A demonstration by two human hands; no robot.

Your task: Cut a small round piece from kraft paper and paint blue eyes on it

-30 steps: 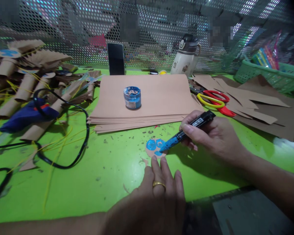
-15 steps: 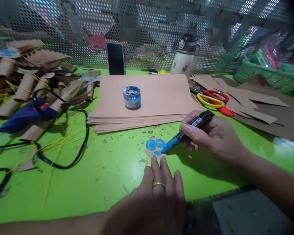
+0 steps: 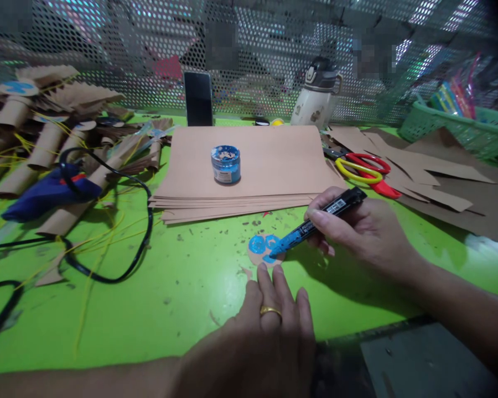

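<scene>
A small round brown paper disc (image 3: 256,259) lies on the green table, marked with blue painted rings and a blue patch. My right hand (image 3: 357,235) grips a black marker pen (image 3: 336,205) whose front end is coated in blue paint. The pen's tip touches the disc at its right side. With fingers stretched out, my left hand (image 3: 274,315) presses two fingertips on the disc's near edge; a gold ring sits on one finger. A paint jar (image 3: 226,166), smeared with blue, stands beyond on a stack of brown paper (image 3: 274,160).
At left lie a blue glue gun (image 3: 52,193) with a black cord and a pile of paper tubes (image 3: 50,143) with yellow strings. Scissors (image 3: 361,171), paper scraps (image 3: 431,160) and a green basket (image 3: 456,130) are at right. A phone (image 3: 198,99) and bottle (image 3: 315,94) stand behind.
The pen tip has shifted slightly left across the blue patch on the disc. My left hand keeps its place on the disc's edge. The whole view has drifted a little.
</scene>
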